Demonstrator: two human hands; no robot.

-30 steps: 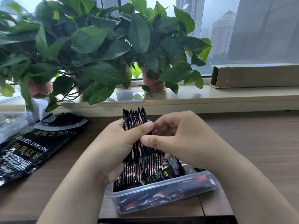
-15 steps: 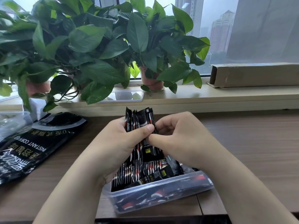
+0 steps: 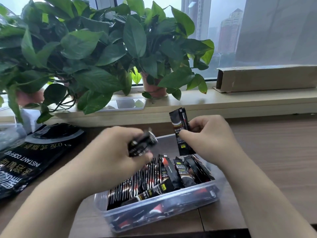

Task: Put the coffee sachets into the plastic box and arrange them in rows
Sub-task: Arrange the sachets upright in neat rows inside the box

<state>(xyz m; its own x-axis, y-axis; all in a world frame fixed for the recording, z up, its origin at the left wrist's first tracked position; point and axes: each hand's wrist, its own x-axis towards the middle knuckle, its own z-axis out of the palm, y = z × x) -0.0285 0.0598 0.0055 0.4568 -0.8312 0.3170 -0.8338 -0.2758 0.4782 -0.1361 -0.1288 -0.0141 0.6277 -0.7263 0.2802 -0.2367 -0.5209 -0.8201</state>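
Note:
A clear plastic box (image 3: 171,210) stands on the wooden desk near its front edge. Inside it, several black coffee sachets (image 3: 147,181) stand on edge in a row on the left, and a few lean loosely on the right. My left hand (image 3: 116,152) grips a small bundle of sachets (image 3: 142,143) tilted over the box's left part; the bundle is blurred. Above the back of the box, my right hand (image 3: 209,138) pinches a few upright sachets (image 3: 181,133) between thumb and fingers.
A large black instant coffee bag (image 3: 32,157) lies flat on the desk at the left. Potted plants (image 3: 96,54) and a long cardboard box (image 3: 267,78) occupy the windowsill behind. A clear lid (image 3: 125,104) lies on the sill. Another clear container (image 3: 8,134) sits at far left.
The single bundle held by both hands has been split. My left hand moved left and down with one part, tilting it. My right hand moved right holding the other part upright.

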